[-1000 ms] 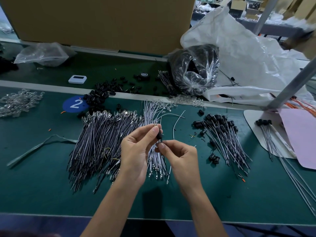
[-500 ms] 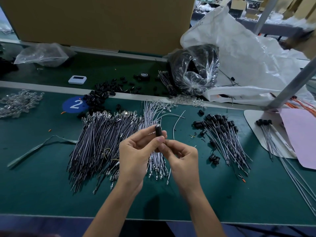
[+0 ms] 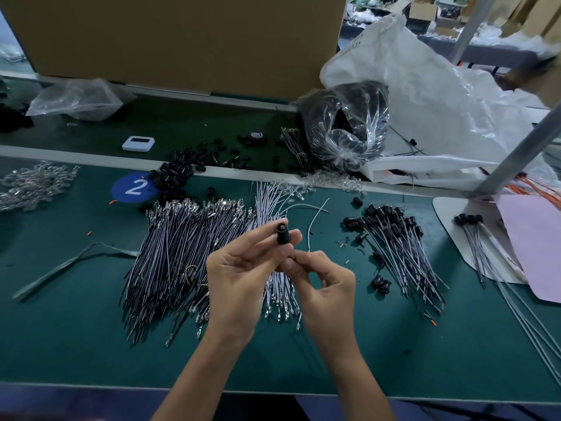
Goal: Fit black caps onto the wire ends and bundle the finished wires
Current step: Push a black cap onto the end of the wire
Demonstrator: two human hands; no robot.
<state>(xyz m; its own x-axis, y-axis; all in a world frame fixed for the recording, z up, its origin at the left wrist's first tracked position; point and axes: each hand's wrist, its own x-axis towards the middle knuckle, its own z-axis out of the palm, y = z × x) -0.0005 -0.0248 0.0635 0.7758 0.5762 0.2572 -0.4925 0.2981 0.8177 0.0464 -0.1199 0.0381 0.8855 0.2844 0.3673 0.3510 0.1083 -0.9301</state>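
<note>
Both hands on one black cap [image 3: 283,235], held above the green worktop [image 3: 76,344].
Left hand [image 3: 239,275] pinches the cap upright between thumb and fingers. Right hand [image 3: 324,284] pinches its lower end; no wire visible there. Uncapped wire pile [image 3: 170,256] under the hands, capped wires [image 3: 397,247] to the right, loose caps [image 3: 176,174] farther back.

Green worktable [image 3: 76,344], brown cardboard backdrop [image 3: 182,41]

A green bench [image 3: 60,329] carries bare wires [image 3: 170,253], capped wires [image 3: 403,256], loose black caps [image 3: 174,174].
</note>
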